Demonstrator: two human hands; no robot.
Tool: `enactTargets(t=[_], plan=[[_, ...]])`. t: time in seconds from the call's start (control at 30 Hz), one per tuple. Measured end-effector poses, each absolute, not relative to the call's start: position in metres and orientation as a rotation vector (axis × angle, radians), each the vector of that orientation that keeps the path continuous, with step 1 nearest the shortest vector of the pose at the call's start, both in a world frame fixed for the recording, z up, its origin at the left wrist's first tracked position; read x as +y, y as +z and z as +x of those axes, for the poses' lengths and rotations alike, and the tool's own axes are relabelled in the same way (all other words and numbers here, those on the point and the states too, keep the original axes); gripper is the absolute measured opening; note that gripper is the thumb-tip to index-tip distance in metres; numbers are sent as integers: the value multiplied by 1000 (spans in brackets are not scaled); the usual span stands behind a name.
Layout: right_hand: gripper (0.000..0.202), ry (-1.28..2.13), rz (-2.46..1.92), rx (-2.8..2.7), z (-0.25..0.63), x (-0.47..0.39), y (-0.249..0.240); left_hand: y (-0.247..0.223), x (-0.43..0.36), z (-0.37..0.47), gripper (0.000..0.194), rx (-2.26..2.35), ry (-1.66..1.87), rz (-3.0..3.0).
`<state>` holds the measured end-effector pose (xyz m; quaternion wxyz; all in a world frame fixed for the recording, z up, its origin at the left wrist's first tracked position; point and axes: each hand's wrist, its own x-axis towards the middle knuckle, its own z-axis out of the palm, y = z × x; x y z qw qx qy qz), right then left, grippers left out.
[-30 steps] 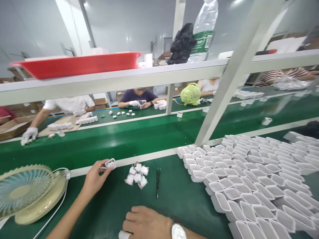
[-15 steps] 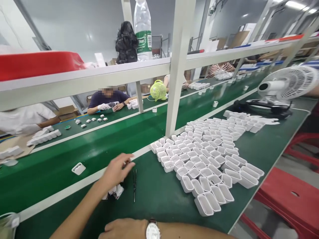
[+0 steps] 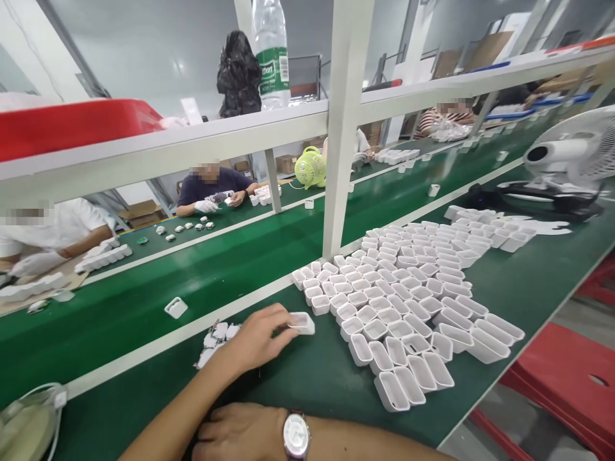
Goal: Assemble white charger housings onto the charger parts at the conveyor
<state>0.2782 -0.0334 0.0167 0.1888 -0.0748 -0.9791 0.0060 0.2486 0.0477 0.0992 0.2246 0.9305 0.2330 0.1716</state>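
My left hand [image 3: 264, 336] pinches the left end of a white open-topped plastic shell [image 3: 302, 323] between thumb and fingers, above the green bench. Beside the wrist lies a small heap of white parts with dark bits [image 3: 218, 339]. My right hand [image 3: 230, 432], with a watch on its wrist, is low and near at the bottom, knuckles up. Its fingers curl downward, and whatever they may hold is hidden. Right of my left hand, many similar white shells [image 3: 389, 314] stand packed in rows on the bench. My left hand and arm cover the spot where tweezers lay.
A green belt [image 3: 250, 256] runs behind a pale rail, carrying a white part [image 3: 176, 308]. A white post [image 3: 341, 160] rises at the rail. A white fan [image 3: 567, 153] stands far right, red stools [image 3: 567, 365] below. Co-workers sit across the belt.
My left hand has moved right, away from the rail, and a white shell now shows in its grip. My right hand stays low. The view has shifted slightly.
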Motion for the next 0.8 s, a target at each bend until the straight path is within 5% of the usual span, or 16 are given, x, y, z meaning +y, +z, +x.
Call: enactTargets(t=[0.17,0.37,0.7,0.8], plan=[[24,-86,-237,-2729,280,-42,17,98,53,133,26,1087,829,2323],[12,-36,-638,-2500,285,-23,17,64,24,25,35,1416,938,1942],[46,188,-1240,-2327,319,25,37,42,-20,14,27,1279,840,1880],[46,206,-1255,-2379,317,35,37,32,-25,21,44,1346,916,1925]])
